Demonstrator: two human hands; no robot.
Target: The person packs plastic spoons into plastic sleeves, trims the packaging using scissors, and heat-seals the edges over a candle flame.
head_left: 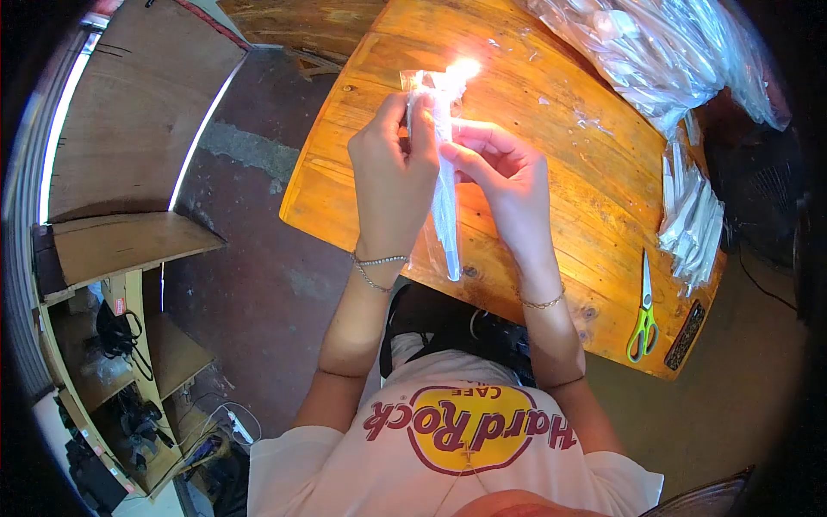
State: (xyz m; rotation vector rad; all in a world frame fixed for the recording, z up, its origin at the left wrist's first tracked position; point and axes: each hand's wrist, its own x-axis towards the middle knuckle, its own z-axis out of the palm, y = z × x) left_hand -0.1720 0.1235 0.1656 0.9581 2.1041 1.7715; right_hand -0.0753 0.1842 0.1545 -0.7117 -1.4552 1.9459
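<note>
A long, narrow clear plastic packet (pixel 444 220) with something white inside hangs tilted over the wooden table, its lower end bluish. My left hand (pixel 396 164) is closed on the packet's upper left side, thumb and fingers pinching it. From the other side my right hand (pixel 506 177) has its thumb and forefinger curled at the packet's right edge; what exactly lies between those fingertips is washed out by glare. A bright flame (pixel 463 69) burns right at the packet's top end. Its source is hidden by the glare and the packet.
On the wooden table (pixel 568 207), green-handled scissors (pixel 644 314) lie at the right near a dark slotted object (pixel 686 334). Several white packets (pixel 692 215) are piled at the right edge. Large clear plastic bags (pixel 633 52) fill the far right corner. Shelves (pixel 129 345) stand left.
</note>
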